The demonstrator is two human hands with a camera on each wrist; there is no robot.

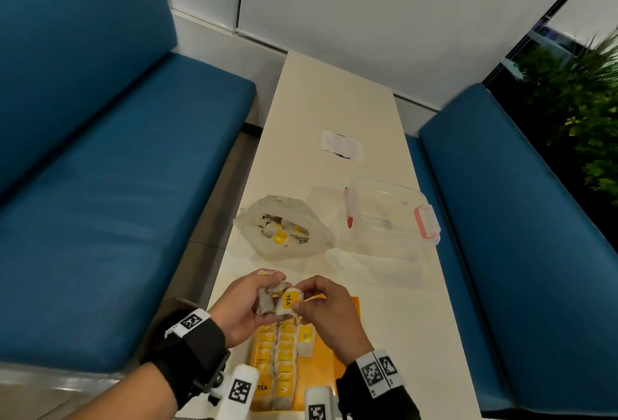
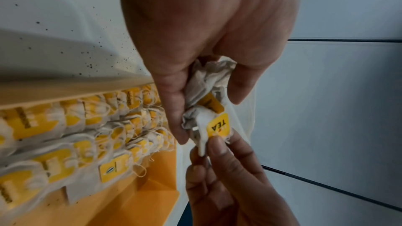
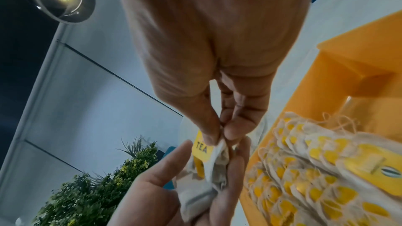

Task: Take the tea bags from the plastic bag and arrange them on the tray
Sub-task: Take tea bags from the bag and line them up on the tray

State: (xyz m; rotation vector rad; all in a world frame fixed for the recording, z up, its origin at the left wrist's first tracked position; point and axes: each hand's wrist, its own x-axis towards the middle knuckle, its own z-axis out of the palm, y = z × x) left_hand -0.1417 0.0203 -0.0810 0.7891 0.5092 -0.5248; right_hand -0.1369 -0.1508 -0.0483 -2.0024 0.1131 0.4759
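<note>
Head view: above the orange plastic tray (image 1: 351, 332), my left hand (image 1: 240, 309) clutches crumpled white paper tea bags (image 1: 267, 299); my right hand (image 1: 329, 316) pinches one yellow-tagged tea bag (image 1: 288, 301).

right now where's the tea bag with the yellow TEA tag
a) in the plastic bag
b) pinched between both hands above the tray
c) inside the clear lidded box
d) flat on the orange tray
b: the tea bag is held up between the left hand and right hand, above the rows on the orange tray.

Café booth: blue benches (image 1: 110, 158) (facing), narrow table (image 1: 334, 111).
</note>
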